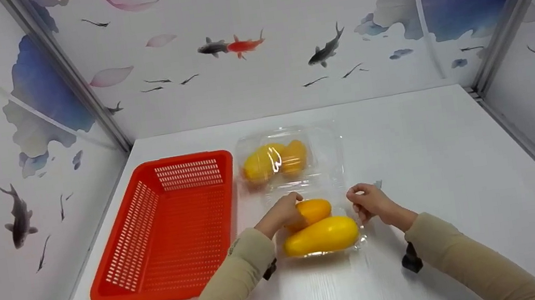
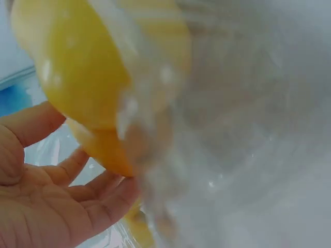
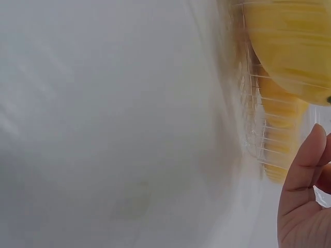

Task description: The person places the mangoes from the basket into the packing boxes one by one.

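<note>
A clear plastic clamshell box [image 1: 363, 245] lies in front of me, holding an orange mango-like fruit [image 1: 315, 209] and a longer yellow papaya-like fruit [image 1: 329, 234]. My left hand [image 1: 282, 214] grips the left end of the orange fruit. In the left wrist view its thumb and bent fingers lie around that fruit, with the yellow one closer to the camera. At the box's right edge, my right hand [image 1: 372, 202] has thumb and forefinger brought together, pinching the clear plastic. The right wrist view shows this hand [image 3: 305, 191] beside the ribbed box wall, fruit behind it.
To the left stands a red perforated basket [image 1: 178, 220]. Behind the near box is another clear box [image 1: 327, 160] with a yellow fruit [image 1: 260, 164] and an orange fruit [image 1: 294, 158]. White panels [image 1: 278, 80] printed with fish enclose the white table [image 1: 429, 148].
</note>
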Demonstrator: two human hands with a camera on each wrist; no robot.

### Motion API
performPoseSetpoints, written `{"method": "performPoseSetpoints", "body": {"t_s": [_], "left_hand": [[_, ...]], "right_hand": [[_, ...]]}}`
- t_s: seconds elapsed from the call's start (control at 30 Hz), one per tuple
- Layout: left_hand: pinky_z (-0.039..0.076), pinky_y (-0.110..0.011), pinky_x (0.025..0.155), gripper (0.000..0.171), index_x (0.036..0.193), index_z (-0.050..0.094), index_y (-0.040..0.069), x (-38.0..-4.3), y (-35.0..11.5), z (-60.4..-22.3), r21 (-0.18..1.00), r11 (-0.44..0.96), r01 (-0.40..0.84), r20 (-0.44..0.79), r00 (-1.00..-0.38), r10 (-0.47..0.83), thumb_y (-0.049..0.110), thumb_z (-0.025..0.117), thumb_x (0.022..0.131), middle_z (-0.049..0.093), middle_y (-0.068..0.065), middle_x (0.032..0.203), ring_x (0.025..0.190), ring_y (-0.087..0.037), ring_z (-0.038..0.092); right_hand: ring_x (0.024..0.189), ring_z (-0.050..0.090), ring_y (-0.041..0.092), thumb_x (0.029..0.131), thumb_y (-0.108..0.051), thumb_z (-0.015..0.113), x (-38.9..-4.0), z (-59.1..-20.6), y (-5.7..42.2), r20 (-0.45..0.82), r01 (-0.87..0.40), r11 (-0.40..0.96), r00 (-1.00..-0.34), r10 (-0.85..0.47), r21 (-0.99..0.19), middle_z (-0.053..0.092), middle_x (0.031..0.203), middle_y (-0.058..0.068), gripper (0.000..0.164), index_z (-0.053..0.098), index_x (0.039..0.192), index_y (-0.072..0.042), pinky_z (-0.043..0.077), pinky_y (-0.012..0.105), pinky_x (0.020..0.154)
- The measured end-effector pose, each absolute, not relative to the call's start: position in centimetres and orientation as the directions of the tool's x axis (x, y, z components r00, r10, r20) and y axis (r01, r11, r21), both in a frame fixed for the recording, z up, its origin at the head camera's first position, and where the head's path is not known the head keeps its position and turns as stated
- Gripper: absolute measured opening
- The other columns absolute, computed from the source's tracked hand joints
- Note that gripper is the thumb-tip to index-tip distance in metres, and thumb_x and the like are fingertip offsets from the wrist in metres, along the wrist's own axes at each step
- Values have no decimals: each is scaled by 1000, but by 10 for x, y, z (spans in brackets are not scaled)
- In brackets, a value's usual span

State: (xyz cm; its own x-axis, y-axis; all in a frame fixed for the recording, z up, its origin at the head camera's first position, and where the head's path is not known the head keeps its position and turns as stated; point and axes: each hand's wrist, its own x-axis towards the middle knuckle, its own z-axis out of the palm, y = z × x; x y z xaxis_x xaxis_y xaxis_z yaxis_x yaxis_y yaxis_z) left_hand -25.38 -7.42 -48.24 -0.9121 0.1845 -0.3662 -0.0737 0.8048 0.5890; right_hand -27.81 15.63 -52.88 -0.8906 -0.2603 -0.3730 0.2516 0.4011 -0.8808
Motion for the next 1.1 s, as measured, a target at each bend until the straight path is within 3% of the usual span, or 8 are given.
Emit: {"method": "performPoseSetpoints", "body": {"t_s": [0.17, 0.3, 0.4, 0.53, 0.63, 0.83, 0.97, 1.1], "left_hand": [[43, -40, 89, 47, 121, 51, 5, -247, -79, -479, 665, 744, -55, -122, -992, 35, -2, 63, 75, 50, -17, 123, 100, -30, 50], [42, -45, 83, 48, 121, 52, 7, -247, -90, -495, 722, 683, -108, -9, -989, -146, -7, 57, 76, 49, -18, 123, 101, -38, 48], [42, -44, 79, 48, 122, 51, 5, -255, -102, -533, 716, 686, -129, 25, -977, -209, -6, 53, 75, 52, -19, 113, 95, -38, 49], [43, -31, 65, 42, 118, 48, -2, -282, -122, -614, 737, 673, -68, 82, -979, -189, 5, 49, 77, 56, -10, 87, 74, -23, 52], [44, -29, 55, 43, 124, 43, -1, -280, -126, -615, 822, 551, -144, -57, -983, -173, 9, 49, 83, 55, -8, 83, 65, -18, 49], [36, -16, 45, 46, 131, 37, -2, -218, -107, -502, 851, 410, -329, -282, -944, -171, 4, 50, 88, 53, -15, 93, 60, -14, 41], [36, -15, 44, 48, 132, 37, 2, -217, -107, -498, 850, 375, -371, -330, -928, -170, 7, 53, 87, 53, -14, 96, 61, -13, 41], [42, -21, 45, 51, 133, 38, 5, -229, -113, -521, 863, 337, -376, -341, -926, -159, 9, 55, 85, 53, -12, 96, 60, -15, 44]], "right_hand": [[45, 45, 11, 96, -24, 46, -282, -529, 165, -379, 254, 413, -888, -258, -875, 48, 64, 2, 30, 44, 114, 0, 49, 22, 51], [47, 45, 12, 96, -25, 46, -283, -527, 171, -382, 248, 431, -887, -258, -868, 48, 66, 2, 31, 44, 115, -1, 49, 21, 52], [49, 45, 12, 95, -26, 47, -283, -526, 175, -384, 246, 438, -886, -260, -865, 48, 68, 2, 33, 44, 116, 0, 49, 21, 53], [49, 46, 12, 95, -26, 48, -285, -527, 180, -377, 234, 436, -884, -276, -869, 50, 67, 2, 35, 44, 116, 1, 50, 22, 53], [49, 48, 12, 95, -25, 49, -287, -529, 182, -369, 224, 433, -884, -287, -873, 51, 68, 3, 36, 44, 117, 3, 50, 23, 54], [76, 55, 18, 92, -25, 53, -296, -529, 182, -378, 230, 443, -882, -281, -866, 55, 106, 16, 53, 32, 136, -4, 52, 26, 71], [114, 48, 32, 93, -18, 51, -305, -529, 181, -321, 190, 361, -880, -349, -913, 36, 137, 21, 64, 16, 145, -10, 43, 38, 96], [128, 33, 36, 96, -20, 45, -313, -522, 177, -252, 180, 219, -894, -369, -959, 26, 145, 21, 59, 16, 145, -7, 32, 45, 104]]}}
